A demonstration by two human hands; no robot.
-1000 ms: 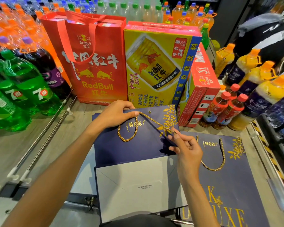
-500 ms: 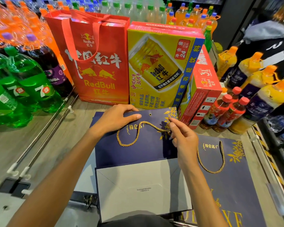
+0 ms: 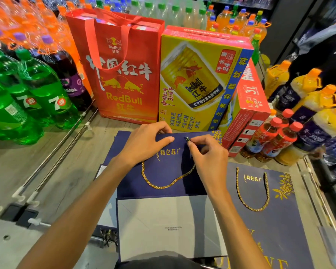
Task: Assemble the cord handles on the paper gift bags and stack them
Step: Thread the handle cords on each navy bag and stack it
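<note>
Navy bag gripped by left hand at rim; right hand pinches gold cord.

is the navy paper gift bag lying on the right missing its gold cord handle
No, a gold twisted cord handle loops down across the face of the navy paper gift bag on the right.
</note>
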